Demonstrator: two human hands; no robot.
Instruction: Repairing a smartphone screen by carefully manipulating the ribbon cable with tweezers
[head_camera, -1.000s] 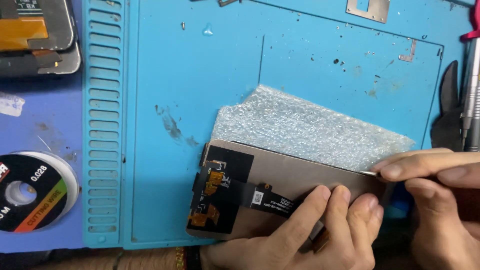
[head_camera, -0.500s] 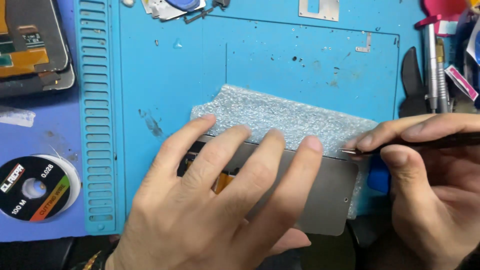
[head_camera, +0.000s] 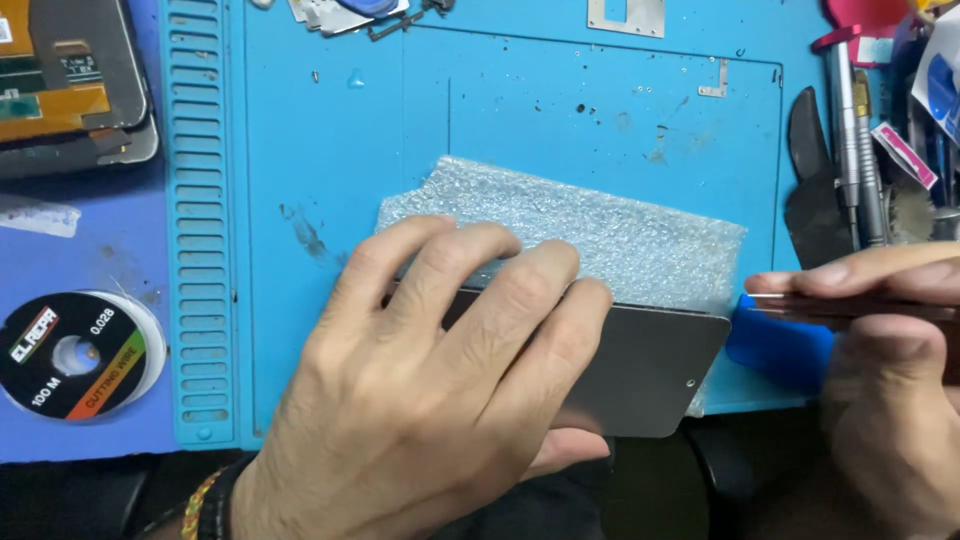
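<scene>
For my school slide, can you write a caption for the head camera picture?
Left hand presses a grey panel on bubble wrap; right hand holds a thin tool.

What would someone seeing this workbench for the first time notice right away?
The left hand dominates the middle, spread flat on a thin grey rectangular panel that lies over a sheet of clear bubble wrap on the blue work mat. At the right edge, the right hand grips a slim dark tool with its tip near the panel's corner. At far left lies a black round spool of cutting wire.
</scene>
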